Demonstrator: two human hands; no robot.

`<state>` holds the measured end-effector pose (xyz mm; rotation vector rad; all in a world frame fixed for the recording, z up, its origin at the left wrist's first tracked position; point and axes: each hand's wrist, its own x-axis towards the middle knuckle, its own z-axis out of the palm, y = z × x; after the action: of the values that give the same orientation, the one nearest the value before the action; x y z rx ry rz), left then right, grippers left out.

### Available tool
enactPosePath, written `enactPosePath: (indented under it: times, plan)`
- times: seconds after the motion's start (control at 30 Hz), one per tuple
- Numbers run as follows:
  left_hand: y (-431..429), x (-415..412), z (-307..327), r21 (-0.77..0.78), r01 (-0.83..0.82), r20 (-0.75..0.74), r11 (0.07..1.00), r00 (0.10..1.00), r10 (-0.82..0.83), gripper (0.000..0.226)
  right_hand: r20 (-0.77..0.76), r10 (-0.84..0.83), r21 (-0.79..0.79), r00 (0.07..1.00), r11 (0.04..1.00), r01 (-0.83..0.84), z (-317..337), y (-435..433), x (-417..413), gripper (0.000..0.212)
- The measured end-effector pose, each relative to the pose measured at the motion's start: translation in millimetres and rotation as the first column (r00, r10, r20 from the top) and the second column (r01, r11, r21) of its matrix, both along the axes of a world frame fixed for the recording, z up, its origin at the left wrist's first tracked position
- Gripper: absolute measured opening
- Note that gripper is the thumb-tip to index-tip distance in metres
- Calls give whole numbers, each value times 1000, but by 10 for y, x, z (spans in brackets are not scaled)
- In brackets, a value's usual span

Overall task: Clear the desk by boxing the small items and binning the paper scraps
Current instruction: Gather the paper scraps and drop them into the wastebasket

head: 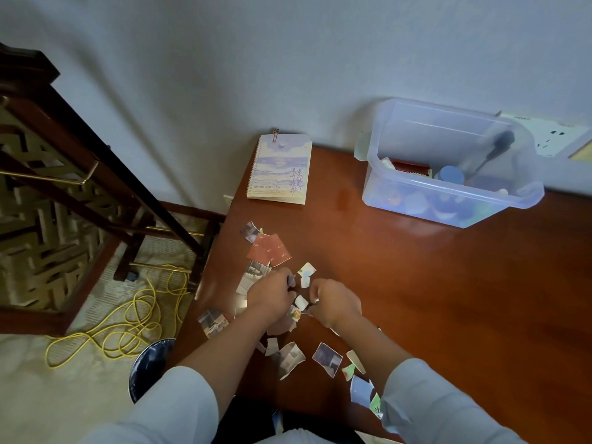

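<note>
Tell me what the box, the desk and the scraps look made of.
The box: translucent plastic, smooth; its contents show blurred through the walls. The desk: reddish-brown wood or veneer, polished, with faint grain and sheen. The scraps: thin printed paper, probably, with ragged white torn edges.

On the desk (416,299) lie one spiral notebook (278,169), one clear plastic box (448,200) and over a dozen paper scraps (269,249); beside the desk, one bin (150,363) and one yellow cable (134,318).

The desk (416,299) is red-brown wood, and the box (448,203) is clear, pale blue. The notebook (278,168) shows lilac clouds. The cable (128,344) is yellow, the scraps (269,249) red, white, green.
</note>
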<state>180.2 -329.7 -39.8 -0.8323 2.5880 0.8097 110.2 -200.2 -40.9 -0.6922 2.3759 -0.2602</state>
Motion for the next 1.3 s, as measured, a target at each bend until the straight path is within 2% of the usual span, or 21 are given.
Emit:
enactPosePath:
  times: [0.17, 0.27, 0.4, 0.53, 0.6, 0.67, 0.73, 0.8, 0.87, 0.9, 0.97, 1.2, 1.3]
  plan:
    - [15, -65, 24, 53, -46, -35, 998, 998, 48, 14, 103, -164, -108, 981, 979, 175, 2, 65, -16, 28]
    - [48, -101, 19, 90, -15, -24, 996, 1000, 18, 21, 177, -280, -188, 943, 931, 312, 41, 77, -27, 29]
    - [90, -96, -1, 112, 28, 23, 993, 999, -31, 21, 329, -346, -252, 879, 865, 435, 58, 89, -74, 28]
    - [80, -79, -11, 61, 77, 7, 995, 997, -78, 17, 468, -432, -223, 771, 787, 576, 92, 92, -109, 27]
    - [62, -97, -12, 81, 13, -10, 997, 1000, -12, 17, 547, -489, -180, 679, 723, 666, 132, 79, -130, 26]
    - [43, -125, 0, 185, -126, -17, 975, 991, 131, 23, 622, -543, -139, 564, 632, 762, 165, 56, -158, 26]
    - [29, -150, 24, 373, -293, -26, 880, 945, 326, 28, 694, -556, -116, 457, 540, 833, 180, 23, -179, 26]
    - [32, -186, 96, 580, -451, 13, 678, 838, 546, 27, 754, -528, -107, 390, 487, 867, 199, -17, -191, 23]
    - [39, -232, 143, 685, -564, 111, 460, 706, 700, 22, 788, -491, -117, 371, 472, 874, 217, -63, -199, 20]
    - [39, -250, 145, 707, -595, 152, 382, 655, 740, 23, 796, -475, -126, 375, 476, 871, 222, -89, -201, 19]
    - [32, -284, 132, 732, -621, 195, 280, 585, 787, 30, 798, -454, -140, 396, 499, 855, 233, -138, -205, 17]
    - [-17, -399, 138, 761, -611, 192, 218, 533, 824, 19, 781, -441, -136, 442, 570, 810, 266, -250, -302, 23]
    - [-66, -411, 197, 664, -671, 162, 330, 560, 812, 10, 709, -510, -156, 487, 560, 813, 238, -246, -375, 36]
